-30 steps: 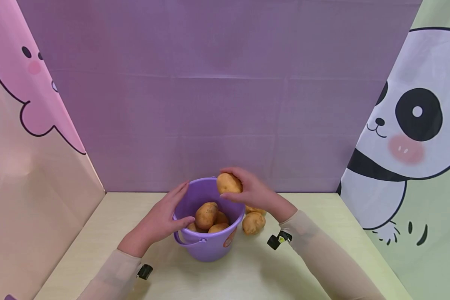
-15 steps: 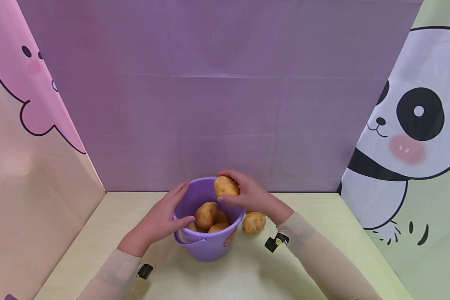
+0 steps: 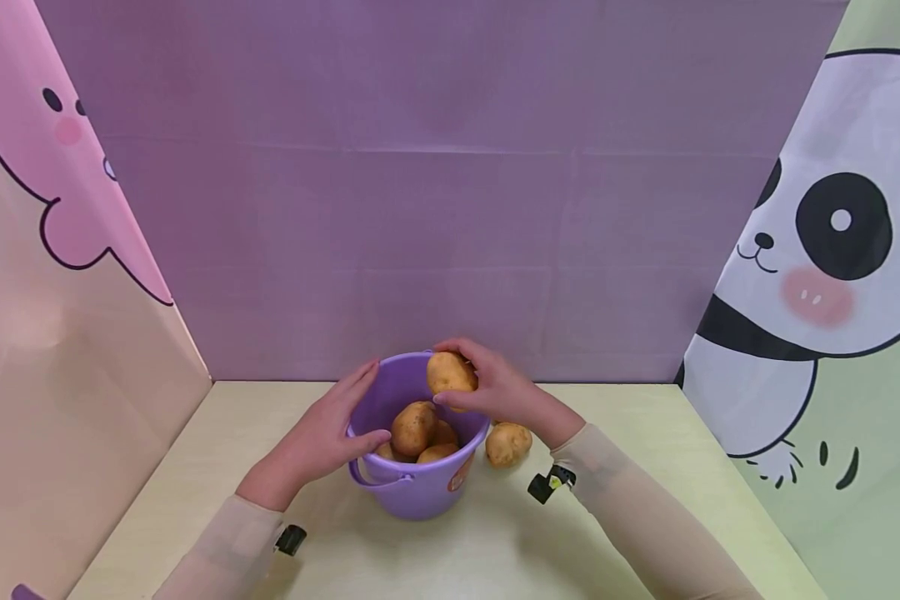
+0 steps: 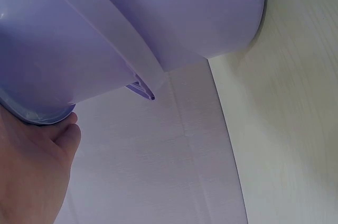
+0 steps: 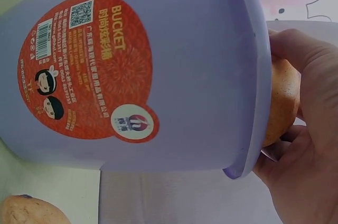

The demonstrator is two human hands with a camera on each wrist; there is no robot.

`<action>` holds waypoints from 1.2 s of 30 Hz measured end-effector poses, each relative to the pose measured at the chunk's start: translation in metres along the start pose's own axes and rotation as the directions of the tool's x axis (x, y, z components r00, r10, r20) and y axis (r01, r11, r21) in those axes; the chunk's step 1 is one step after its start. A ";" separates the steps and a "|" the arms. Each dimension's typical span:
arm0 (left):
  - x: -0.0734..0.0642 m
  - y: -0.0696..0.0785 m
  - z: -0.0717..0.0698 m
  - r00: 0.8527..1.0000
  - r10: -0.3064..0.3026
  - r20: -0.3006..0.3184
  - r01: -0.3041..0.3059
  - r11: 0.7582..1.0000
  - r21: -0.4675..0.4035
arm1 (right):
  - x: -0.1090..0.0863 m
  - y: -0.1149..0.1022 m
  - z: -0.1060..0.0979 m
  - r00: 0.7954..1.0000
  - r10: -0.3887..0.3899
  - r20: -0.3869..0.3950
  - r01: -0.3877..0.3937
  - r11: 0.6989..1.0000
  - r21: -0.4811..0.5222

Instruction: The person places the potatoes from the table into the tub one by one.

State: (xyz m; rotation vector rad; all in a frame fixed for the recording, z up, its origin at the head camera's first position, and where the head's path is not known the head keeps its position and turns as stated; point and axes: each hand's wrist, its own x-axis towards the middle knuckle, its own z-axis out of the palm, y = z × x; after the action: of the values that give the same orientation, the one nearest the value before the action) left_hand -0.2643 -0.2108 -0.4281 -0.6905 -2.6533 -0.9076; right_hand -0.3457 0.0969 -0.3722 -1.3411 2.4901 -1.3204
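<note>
A purple bucket [image 3: 420,492] stands on the table with several potatoes [image 3: 414,427] inside. My left hand [image 3: 322,437] holds its left rim, the thumb reaching over the near edge and the fingers along the far left side. In the left wrist view, this hand [image 4: 34,166] lies right against the rim. My right hand [image 3: 498,390] grips a potato [image 3: 452,372] between thumb and fingers, at the bucket's far right rim. The right wrist view shows that potato [image 5: 282,100] partly behind the rim, with the hand [image 5: 311,123] round it.
Another potato [image 3: 507,444] lies on the table [image 3: 607,517] just right of the bucket. The bucket's handle [image 3: 382,483] hangs down in front. A purple wall panel [image 3: 450,208] rises close behind. A small purple object [image 3: 26,592] shows at the lower left edge.
My right hand has moved slightly left with its potato, further over the bucket's mouth, then nearly stopped. My left hand and the bucket have stayed in place.
</note>
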 end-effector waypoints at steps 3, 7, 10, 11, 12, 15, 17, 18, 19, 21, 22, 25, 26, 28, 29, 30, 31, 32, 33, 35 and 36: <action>0.000 0.000 0.000 1.000 -0.002 0.002 0.002 1.000 0.002 | 0.000 0.000 0.000 1.000 -0.002 0.001 0.002 1.000 -0.004; 0.000 0.001 0.000 1.000 -0.005 0.005 0.005 1.000 0.001 | 0.001 0.000 0.001 1.000 0.004 0.004 -0.004 1.000 0.000; 0.000 0.001 0.000 1.000 -0.008 0.006 0.008 1.000 -0.003 | 0.002 0.002 0.001 1.000 -0.002 0.005 0.002 1.000 -0.006; 0.000 0.001 0.000 1.000 -0.010 0.007 0.010 1.000 -0.005 | 0.002 0.002 0.002 1.000 -0.007 0.007 0.007 1.000 -0.006; 0.000 0.001 0.000 1.000 -0.011 0.007 0.011 1.000 -0.004 | 0.002 0.003 0.002 1.000 -0.015 0.007 0.015 1.000 -0.007; 0.001 0.001 0.000 1.000 -0.011 0.007 0.011 1.000 -0.008 | 0.003 0.005 0.002 0.999 -0.033 0.012 0.033 0.999 -0.006; 0.001 0.001 0.000 1.000 -0.011 0.006 0.011 1.000 -0.007 | 0.003 0.006 0.002 0.999 -0.037 0.014 0.037 0.999 -0.003; 0.001 0.001 0.000 1.000 -0.011 0.005 0.011 1.000 -0.007 | 0.003 0.006 0.002 0.999 -0.037 0.014 0.037 0.999 -0.003; 0.001 0.002 0.000 1.000 -0.010 0.004 0.010 1.000 -0.008 | 0.003 0.006 0.002 0.999 -0.035 0.016 0.035 0.999 -0.003; 0.001 0.002 0.000 1.000 -0.011 0.002 0.011 1.000 -0.009 | 0.002 0.005 0.002 0.999 -0.033 0.018 0.033 0.999 -0.006; 0.001 0.002 0.000 1.000 -0.012 0.001 0.012 1.000 -0.008 | 0.002 0.005 0.002 0.999 -0.032 0.020 0.032 0.999 -0.006; 0.000 0.002 0.000 1.000 -0.010 0.001 0.010 1.000 -0.006 | 0.001 0.005 0.002 0.999 -0.031 0.022 0.031 0.999 -0.006; 0.000 0.002 0.000 1.000 -0.012 0.002 0.012 1.000 -0.006 | 0.001 0.005 0.002 0.999 -0.031 0.021 0.032 0.999 -0.006; 0.000 0.002 0.000 1.000 -0.013 0.003 0.013 1.000 -0.005 | 0.000 0.005 0.002 0.999 -0.034 0.020 0.034 0.999 -0.001; 0.000 0.002 -0.001 1.000 -0.013 0.004 0.013 1.000 -0.004 | 0.000 0.006 0.002 0.999 -0.036 0.019 0.036 0.999 0.000; 0.000 0.002 -0.001 1.000 -0.013 0.003 0.013 1.000 -0.004 | 0.000 0.006 0.002 0.999 -0.039 0.018 0.039 0.999 0.002; 0.000 0.002 -0.001 1.000 -0.016 0.003 0.016 1.000 -0.008 | 0.000 0.006 0.001 0.999 -0.042 0.015 0.042 0.999 0.005; 0.000 0.002 -0.001 1.000 -0.015 0.001 0.015 1.000 -0.009 | 0.000 0.006 0.001 0.999 -0.046 0.011 0.046 0.999 0.005; 0.000 0.002 -0.001 1.000 -0.012 0.000 0.012 1.000 -0.007 | -0.001 0.006 0.000 0.999 -0.050 0.006 0.050 0.999 0.007; 0.000 0.002 -0.001 1.000 -0.006 -0.004 0.006 1.000 -0.004 | -0.002 0.007 -0.002 0.999 -0.052 -0.005 0.052 0.999 0.014; 0.000 0.002 -0.001 1.000 -0.005 -0.005 0.005 1.000 -0.003 | -0.003 0.008 -0.002 0.999 -0.053 -0.009 0.053 0.998 0.018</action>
State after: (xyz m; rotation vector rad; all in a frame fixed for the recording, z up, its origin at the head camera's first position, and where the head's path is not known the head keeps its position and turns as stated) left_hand -0.2631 -0.2103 -0.4263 -0.6818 -2.6505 -0.9134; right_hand -0.3500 0.1025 -0.3768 -1.4096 2.4583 -1.3590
